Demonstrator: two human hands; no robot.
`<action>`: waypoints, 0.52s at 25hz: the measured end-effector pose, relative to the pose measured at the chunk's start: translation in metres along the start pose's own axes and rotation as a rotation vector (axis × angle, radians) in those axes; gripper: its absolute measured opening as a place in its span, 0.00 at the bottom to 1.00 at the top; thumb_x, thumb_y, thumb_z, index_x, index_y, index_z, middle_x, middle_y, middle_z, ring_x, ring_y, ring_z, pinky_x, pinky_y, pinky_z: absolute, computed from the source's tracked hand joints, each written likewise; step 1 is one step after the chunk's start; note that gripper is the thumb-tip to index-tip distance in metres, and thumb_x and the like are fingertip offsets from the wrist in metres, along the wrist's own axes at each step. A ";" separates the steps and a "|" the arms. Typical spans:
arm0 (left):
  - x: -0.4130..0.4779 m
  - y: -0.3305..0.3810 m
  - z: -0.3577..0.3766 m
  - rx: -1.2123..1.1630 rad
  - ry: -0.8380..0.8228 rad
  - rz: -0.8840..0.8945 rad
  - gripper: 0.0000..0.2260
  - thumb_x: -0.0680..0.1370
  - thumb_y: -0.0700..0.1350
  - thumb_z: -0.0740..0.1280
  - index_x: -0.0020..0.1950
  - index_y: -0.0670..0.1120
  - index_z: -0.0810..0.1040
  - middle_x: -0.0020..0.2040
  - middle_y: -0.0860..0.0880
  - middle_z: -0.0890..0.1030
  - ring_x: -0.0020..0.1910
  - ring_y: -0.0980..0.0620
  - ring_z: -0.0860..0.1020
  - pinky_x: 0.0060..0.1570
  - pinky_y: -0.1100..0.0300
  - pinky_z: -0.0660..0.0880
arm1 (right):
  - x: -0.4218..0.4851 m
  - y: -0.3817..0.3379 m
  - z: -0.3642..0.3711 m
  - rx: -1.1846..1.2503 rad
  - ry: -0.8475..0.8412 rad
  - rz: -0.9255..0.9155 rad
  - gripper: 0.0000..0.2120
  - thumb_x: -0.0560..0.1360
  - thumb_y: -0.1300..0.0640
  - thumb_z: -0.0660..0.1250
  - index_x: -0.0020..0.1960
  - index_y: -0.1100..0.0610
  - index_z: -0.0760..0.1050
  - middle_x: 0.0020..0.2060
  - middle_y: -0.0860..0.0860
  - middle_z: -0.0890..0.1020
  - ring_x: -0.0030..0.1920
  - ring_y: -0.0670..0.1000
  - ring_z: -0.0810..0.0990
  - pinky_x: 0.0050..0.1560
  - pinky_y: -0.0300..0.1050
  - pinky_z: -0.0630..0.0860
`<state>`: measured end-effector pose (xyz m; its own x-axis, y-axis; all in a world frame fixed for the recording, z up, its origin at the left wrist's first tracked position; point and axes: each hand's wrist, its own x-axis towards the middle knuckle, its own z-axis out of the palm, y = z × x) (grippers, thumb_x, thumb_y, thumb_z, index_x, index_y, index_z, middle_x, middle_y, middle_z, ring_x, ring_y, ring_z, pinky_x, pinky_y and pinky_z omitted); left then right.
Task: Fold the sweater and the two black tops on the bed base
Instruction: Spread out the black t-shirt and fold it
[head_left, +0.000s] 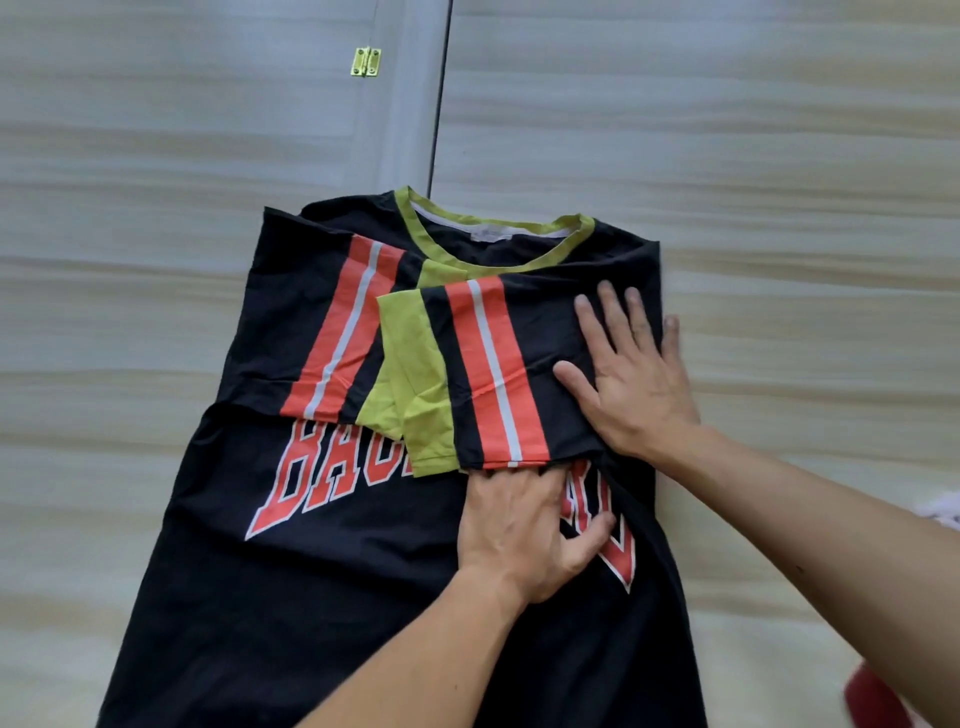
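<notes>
A black top with a lime-green collar, red-and-white striped sleeves and red lettering lies face up on the pale wooden bed base. Both sleeves are folded inward over the chest, and the right sleeve overlaps the left one. My right hand rests flat with spread fingers on the folded right sleeve near the shirt's right edge. My left hand lies on the chest just below that sleeve; its fingertips are hidden under the sleeve's hem. The sweater and the other black top are not in view.
A brass hinge and a dark seam between two panels run down the bed base above the collar. Something red and a bit of white fabric show at the right edge.
</notes>
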<state>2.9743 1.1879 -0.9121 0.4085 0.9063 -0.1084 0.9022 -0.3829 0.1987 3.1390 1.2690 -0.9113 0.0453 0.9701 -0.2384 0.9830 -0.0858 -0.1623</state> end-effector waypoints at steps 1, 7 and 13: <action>0.000 0.000 0.000 -0.004 -0.003 0.001 0.24 0.71 0.71 0.61 0.52 0.55 0.81 0.43 0.50 0.84 0.45 0.45 0.82 0.47 0.49 0.75 | 0.002 -0.001 -0.003 0.004 0.028 -0.003 0.41 0.75 0.29 0.40 0.83 0.49 0.42 0.83 0.51 0.43 0.82 0.54 0.39 0.79 0.65 0.39; 0.000 -0.002 0.000 -0.026 -0.015 0.005 0.23 0.70 0.71 0.62 0.50 0.55 0.80 0.39 0.51 0.82 0.41 0.46 0.81 0.45 0.50 0.76 | 0.079 -0.027 -0.047 0.148 -0.009 0.121 0.64 0.65 0.30 0.72 0.82 0.52 0.34 0.82 0.58 0.43 0.82 0.58 0.39 0.78 0.64 0.38; -0.001 -0.003 0.001 -0.026 -0.008 0.015 0.25 0.72 0.72 0.60 0.55 0.55 0.79 0.41 0.51 0.82 0.43 0.47 0.81 0.48 0.48 0.76 | 0.095 -0.052 -0.057 0.179 -0.015 0.183 0.49 0.63 0.40 0.80 0.74 0.58 0.62 0.61 0.58 0.79 0.65 0.62 0.76 0.67 0.54 0.67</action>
<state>2.9713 1.1876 -0.9136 0.4234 0.8988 -0.1134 0.8920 -0.3917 0.2256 3.1026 1.3790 -0.8708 0.2152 0.9314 -0.2935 0.9115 -0.2994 -0.2820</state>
